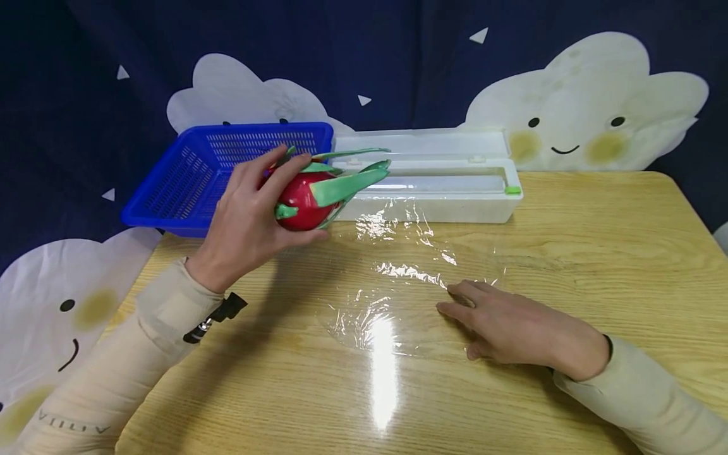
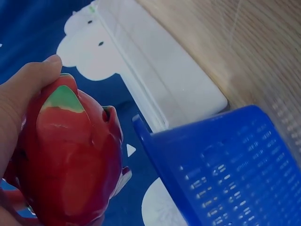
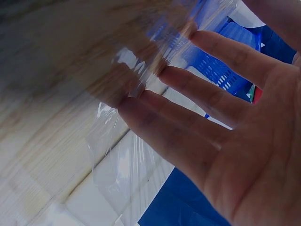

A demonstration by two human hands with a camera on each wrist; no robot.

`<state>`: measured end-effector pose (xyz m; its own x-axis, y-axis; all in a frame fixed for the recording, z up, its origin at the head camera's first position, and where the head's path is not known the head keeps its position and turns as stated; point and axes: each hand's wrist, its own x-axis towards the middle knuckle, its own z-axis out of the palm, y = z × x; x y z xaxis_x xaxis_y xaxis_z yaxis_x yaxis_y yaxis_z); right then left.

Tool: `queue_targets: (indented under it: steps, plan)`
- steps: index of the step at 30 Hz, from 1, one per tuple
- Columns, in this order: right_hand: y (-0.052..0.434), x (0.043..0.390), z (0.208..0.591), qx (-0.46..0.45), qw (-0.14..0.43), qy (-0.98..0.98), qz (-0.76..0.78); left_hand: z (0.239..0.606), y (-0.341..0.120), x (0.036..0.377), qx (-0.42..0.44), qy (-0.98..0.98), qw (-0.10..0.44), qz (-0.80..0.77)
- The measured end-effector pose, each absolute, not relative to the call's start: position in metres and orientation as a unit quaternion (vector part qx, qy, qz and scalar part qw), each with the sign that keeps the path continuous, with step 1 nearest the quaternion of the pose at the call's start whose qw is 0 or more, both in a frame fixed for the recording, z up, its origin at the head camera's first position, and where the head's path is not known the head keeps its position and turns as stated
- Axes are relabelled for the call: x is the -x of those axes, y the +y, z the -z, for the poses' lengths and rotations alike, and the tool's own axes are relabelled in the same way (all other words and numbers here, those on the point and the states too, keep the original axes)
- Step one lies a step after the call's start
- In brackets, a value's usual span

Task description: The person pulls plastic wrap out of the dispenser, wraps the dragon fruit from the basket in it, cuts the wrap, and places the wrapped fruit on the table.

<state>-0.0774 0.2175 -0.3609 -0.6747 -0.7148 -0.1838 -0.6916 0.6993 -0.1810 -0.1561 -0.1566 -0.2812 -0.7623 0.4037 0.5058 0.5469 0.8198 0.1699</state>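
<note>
My left hand (image 1: 250,212) grips a red dragon fruit (image 1: 303,201) with green leafy tips, held up in front of the basket's right side. In the left wrist view the thumb lies along the red skin of the dragon fruit (image 2: 70,150). A sheet of clear plastic wrap (image 1: 409,272) stretches from the white wrap dispenser (image 1: 432,208) toward me over the table. With its fingers fairly straight, my right hand (image 1: 512,325) touches the wrap's right side. The right wrist view shows the fingertips (image 3: 136,101) against the wrap (image 3: 124,160).
A blue plastic basket (image 1: 153,222) stands at the back left of the wooden table (image 1: 597,253). The dispenser beside it has its lid raised and a green piece (image 1: 513,190) at its right end. Behind hangs a dark blue curtain (image 1: 398,57) with clouds.
</note>
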Motion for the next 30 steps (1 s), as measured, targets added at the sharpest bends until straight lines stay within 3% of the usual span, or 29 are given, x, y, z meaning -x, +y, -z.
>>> queue_targets:
  steps: [30]
  plan:
    - [0.217, 0.078, 0.361, 0.387, 0.120, 0.913, 0.047, 0.296, -0.131, 0.147, 0.338, -0.898, 0.227, 0.167]
